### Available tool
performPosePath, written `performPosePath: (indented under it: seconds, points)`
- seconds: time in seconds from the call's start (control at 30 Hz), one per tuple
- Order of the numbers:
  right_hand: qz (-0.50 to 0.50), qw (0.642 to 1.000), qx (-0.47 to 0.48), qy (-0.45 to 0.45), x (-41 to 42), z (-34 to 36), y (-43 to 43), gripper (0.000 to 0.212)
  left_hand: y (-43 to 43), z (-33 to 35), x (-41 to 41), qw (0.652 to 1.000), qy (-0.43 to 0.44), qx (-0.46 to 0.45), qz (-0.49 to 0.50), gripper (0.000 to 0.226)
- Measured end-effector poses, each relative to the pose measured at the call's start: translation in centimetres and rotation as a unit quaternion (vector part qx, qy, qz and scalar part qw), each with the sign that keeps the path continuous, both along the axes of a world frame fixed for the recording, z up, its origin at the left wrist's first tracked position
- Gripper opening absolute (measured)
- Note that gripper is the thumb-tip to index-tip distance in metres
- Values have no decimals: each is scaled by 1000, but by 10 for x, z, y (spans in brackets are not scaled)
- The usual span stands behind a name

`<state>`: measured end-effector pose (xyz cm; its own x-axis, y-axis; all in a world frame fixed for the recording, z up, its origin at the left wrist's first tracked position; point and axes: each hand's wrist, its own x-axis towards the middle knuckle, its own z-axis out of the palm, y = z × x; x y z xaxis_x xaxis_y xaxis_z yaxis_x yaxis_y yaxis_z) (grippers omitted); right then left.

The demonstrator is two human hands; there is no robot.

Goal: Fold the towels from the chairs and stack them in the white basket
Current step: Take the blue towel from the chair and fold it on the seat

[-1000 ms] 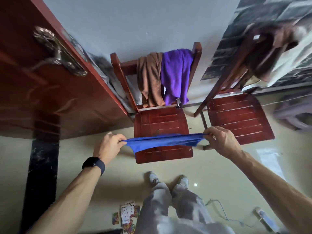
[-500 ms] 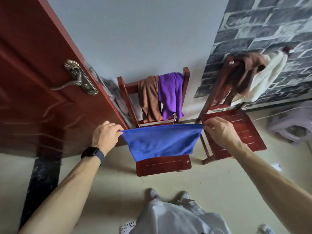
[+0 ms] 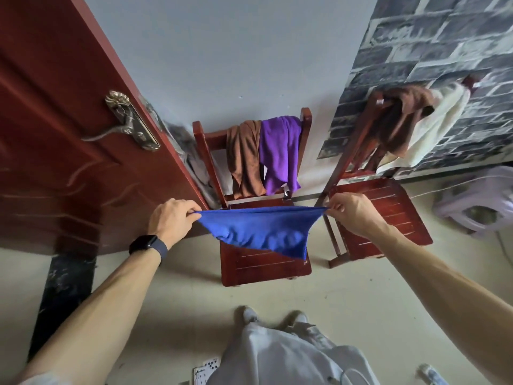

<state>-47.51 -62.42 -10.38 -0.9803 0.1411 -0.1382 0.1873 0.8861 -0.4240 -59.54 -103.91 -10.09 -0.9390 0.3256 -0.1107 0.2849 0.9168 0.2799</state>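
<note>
I hold a blue towel (image 3: 263, 232) stretched out in the air above the seat of the middle wooden chair (image 3: 263, 266). My left hand (image 3: 173, 219) pinches its left top corner and my right hand (image 3: 351, 211) pinches its right top corner. The cloth hangs down between them, doubled over. On that chair's back hang a brown towel (image 3: 244, 159) and a purple towel (image 3: 280, 151). A second wooden chair (image 3: 383, 218) to the right carries a dark brown towel (image 3: 399, 120) and a cream towel (image 3: 441, 120) on its back. No white basket is in view.
A red-brown door (image 3: 69, 134) with a metal handle (image 3: 127, 120) stands open at the left. A pale plastic stool (image 3: 477, 201) sits at the far right. Playing cards (image 3: 205, 372) lie on the floor by my feet. A grey wall runs behind the chairs.
The towel went from a flat strip low over the seat to hanging down from both hands, raised higher. Its lower edge now slants to the right.
</note>
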Motion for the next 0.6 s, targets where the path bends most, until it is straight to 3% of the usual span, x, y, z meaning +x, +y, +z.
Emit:
performPosePath:
  seconds: [0.27, 0.6]
  points:
    - [-93, 996, 5, 14, -52, -39, 5, 8, 13, -26, -35, 998, 39, 35, 23, 9]
    - [-108, 990, 25, 85, -96, -90, 22, 9, 31, -88, -86, 994, 88, 58, 16, 11]
